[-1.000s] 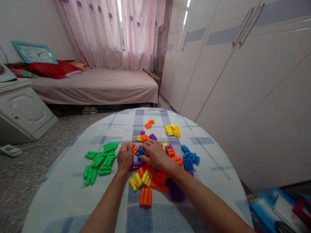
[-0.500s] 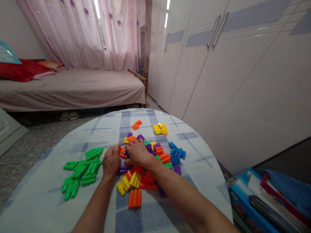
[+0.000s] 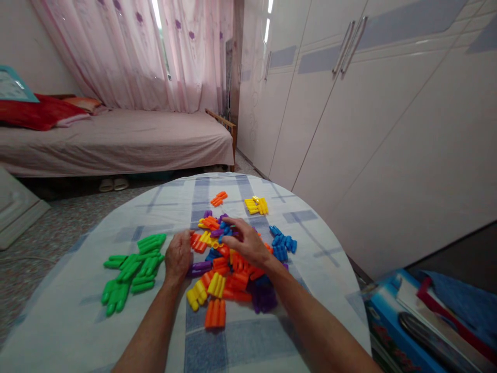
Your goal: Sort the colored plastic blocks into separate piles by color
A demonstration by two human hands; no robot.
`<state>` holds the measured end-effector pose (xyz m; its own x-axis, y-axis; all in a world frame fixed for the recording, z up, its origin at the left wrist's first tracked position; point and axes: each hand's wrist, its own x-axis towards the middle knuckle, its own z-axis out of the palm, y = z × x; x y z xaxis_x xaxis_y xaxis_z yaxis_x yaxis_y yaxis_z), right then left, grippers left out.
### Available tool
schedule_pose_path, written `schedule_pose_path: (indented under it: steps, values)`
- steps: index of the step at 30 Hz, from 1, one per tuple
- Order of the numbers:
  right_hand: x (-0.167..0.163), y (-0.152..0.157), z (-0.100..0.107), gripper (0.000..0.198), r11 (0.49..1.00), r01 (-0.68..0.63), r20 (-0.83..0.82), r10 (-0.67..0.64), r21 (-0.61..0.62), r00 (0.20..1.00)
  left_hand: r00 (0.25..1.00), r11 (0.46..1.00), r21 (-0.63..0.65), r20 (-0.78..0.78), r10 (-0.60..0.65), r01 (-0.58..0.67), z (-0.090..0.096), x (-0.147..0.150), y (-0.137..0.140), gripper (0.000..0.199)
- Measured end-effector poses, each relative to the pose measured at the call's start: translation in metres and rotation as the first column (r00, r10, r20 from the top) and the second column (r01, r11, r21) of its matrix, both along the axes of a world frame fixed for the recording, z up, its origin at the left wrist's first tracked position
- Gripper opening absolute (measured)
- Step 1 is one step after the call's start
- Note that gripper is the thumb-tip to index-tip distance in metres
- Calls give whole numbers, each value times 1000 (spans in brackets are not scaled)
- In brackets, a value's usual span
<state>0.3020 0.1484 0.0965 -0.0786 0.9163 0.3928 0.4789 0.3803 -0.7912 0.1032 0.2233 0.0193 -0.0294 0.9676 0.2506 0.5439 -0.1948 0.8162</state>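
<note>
A mixed pile of plastic finger-shaped toy pieces (image 3: 236, 280), in orange, yellow, purple and blue, lies on the round table. Over its far part, my right hand (image 3: 248, 243) curves its thumb and fingers around a blue toy piece (image 3: 225, 228); a purple one is close by. My left hand (image 3: 178, 257) rests at the pile's left edge, its fingers bent toward orange pieces (image 3: 199, 242); whether it holds anything is hidden. Left of it lies a group of green pieces (image 3: 135, 265).
Blue pieces (image 3: 282, 243) are grouped right of the pile, yellow ones (image 3: 256, 205) and orange ones (image 3: 219, 199) behind it. The table has a checked cloth (image 3: 217, 349). Beyond stand a bed (image 3: 128, 137) and a wardrobe (image 3: 388, 129); a blue box (image 3: 382, 311) is at right.
My right hand has shifted right and up off the pile's left part, baring yellow, blue and orange pieces there. My left hand stays nearly in place.
</note>
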Motion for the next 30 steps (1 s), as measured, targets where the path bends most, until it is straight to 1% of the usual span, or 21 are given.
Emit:
schedule_pose_path:
  steps: [1,2,3,4,5,6,7,8,9,11,12,14,16,17,18,20,22,23,25,28,30]
  values:
    - [15,-6,2,44,997,72,-36,-72,-4,997,1000,1000,3,0,1,-1,0,0,0,53]
    - [31,-12,3,44,984,176,-40,-176,10,984,1000,1000,4,-2,2,-2,-1,0,0,53]
    - [50,-17,3,45,954,298,-17,-298,40,954,1000,1000,3,-2,3,-3,-1,0,0,52]
    - [69,-22,1,47,910,410,47,-413,68,909,1000,1000,2,-3,5,-5,-1,0,1,52]
    - [88,-26,-3,48,856,509,134,-517,93,845,1000,1000,2,-5,7,-7,-1,0,1,52]
    - [105,-30,-8,49,805,586,229,-590,95,774,1000,1000,2,-8,10,-10,-1,0,1,52]
    - [121,-33,-15,48,759,647,308,-634,73,710,1000,1000,1,-10,11,-11,-1,0,1,51]
    - [134,-36,-24,48,722,691,372,-649,28,663,1000,1000,1,-10,12,-12,-1,0,1,51]
    - [143,-38,-32,47,694,720,425,-647,-17,633,1000,1000,0,-9,14,-14,0,1,1,51]
    - [153,-42,-49,47,674,735,487,-620,-72,615,1000,1000,-7,-8,15,-15,0,1,1,50]
    - [154,-43,-56,46,676,733,499,-612,-73,614,1000,1000,-9,-7,14,-14,0,1,1,50]
    - [151,-45,-64,45,685,728,493,-624,-29,606,1000,1000,-3,-8,12,-12,0,0,1,49]
    - [143,-48,-62,45,692,720,473,-650,45,595,1000,1000,8,-11,10,-9,0,0,1,48]
    - [137,-50,-58,44,709,700,464,-650,84,602,1000,1000,14,-13,10,-9,0,0,1,49]
    - [131,-54,-52,43,740,661,461,-633,124,622,1000,1000,18,-16,12,-11,-1,0,1,49]
    - [117,-63,-36,36,838,516,474,-532,176,702,1000,1000,18,-20,19,-19,-1,0,1,50]
    - [100,-75,-20,25,934,315,497,-357,169,791,999,1000,18,-20,25,-24,-1,0,0,51]
    - [92,-81,-15,23,962,230,505,-274,150,819,999,1000,20,-21,24,-24,-1,0,0,51]
    - [76,-92,-10,27,983,143,516,-182,116,837,1000,999,23,-19,23,-23,-1,0,-1,51]
    - [60,-100,-18,40,988,136,548,-155,76,822,1000,1000,17,-9,23,-23,-1,0,-1,51]
    - [55,-101,-25,39,988,150,562,-148,42,814,1000,1000,15,0,18,-18,-1,0,-1,50]
